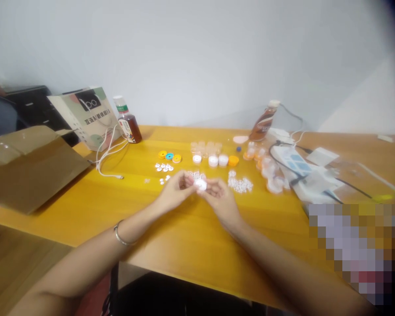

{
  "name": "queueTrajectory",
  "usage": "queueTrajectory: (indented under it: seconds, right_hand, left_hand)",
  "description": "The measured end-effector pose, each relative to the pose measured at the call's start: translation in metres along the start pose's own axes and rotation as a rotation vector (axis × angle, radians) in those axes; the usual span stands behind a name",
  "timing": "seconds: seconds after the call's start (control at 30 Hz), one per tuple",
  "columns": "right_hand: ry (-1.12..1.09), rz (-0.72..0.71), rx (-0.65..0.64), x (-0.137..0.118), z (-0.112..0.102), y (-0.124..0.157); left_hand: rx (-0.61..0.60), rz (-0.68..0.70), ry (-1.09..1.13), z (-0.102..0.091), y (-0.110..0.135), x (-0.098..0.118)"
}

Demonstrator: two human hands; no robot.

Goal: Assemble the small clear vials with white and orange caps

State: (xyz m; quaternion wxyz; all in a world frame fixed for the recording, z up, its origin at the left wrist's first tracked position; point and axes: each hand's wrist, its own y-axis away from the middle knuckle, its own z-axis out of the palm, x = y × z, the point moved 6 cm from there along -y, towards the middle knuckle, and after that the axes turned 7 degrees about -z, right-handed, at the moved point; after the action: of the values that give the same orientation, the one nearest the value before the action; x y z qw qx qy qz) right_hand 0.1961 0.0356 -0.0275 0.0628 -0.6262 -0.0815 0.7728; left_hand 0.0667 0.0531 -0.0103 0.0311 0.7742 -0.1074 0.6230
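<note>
Between my two hands, above the middle of the yellow-brown table (184,224), is a small round white plastic piece (201,184). My left hand (177,188) pinches it from the left, its fingers curled. The thumb and fingers of my right hand (220,197) close on its right side. Just behind lie small white parts (195,175), partly hidden by my fingers. Small white discs (164,167) lie beyond my left hand, and a pile of small clear-white pieces (240,184) is right of my right hand. Farther back stand white round caps (213,161), beside an orange cap (233,160).
Yellow and blue rings (169,156) and clear cups (206,147) sit farther back. Orange-and-clear containers (270,171) line the right, near a power strip (303,166) with cables. Two drink bottles (130,125) (265,122), a paper bag (85,116) and a cardboard box (36,166) stand around.
</note>
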Motion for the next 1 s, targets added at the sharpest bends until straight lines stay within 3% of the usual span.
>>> queueTrajectory:
  seconds: [0.13,0.3,0.4,0.6,0.8,1.0]
  right_hand:
    - [0.022,0.027,-0.027,0.002,0.0,0.0]
    - [0.023,0.052,-0.093,0.005,0.002,-0.002]
    - [0.021,0.087,-0.143,0.009,0.005,-0.001]
    - [0.041,0.153,-0.219,0.017,0.01,0.001]
    - [0.015,0.13,-0.259,0.017,0.012,0.002]
    - [0.041,0.118,-0.24,0.013,0.01,0.002]
  left_hand:
    - [0.021,0.099,-0.201,-0.007,0.0,0.009]
    - [-0.076,0.55,-0.613,-0.007,0.012,0.037]
    - [-0.162,0.644,-0.779,-0.005,0.015,0.038]
    - [-0.248,0.648,-0.873,-0.004,0.016,0.036]
    - [-0.291,0.542,-0.74,-0.002,0.017,0.041]
    - [-0.154,0.368,-0.537,-0.016,0.007,0.04]
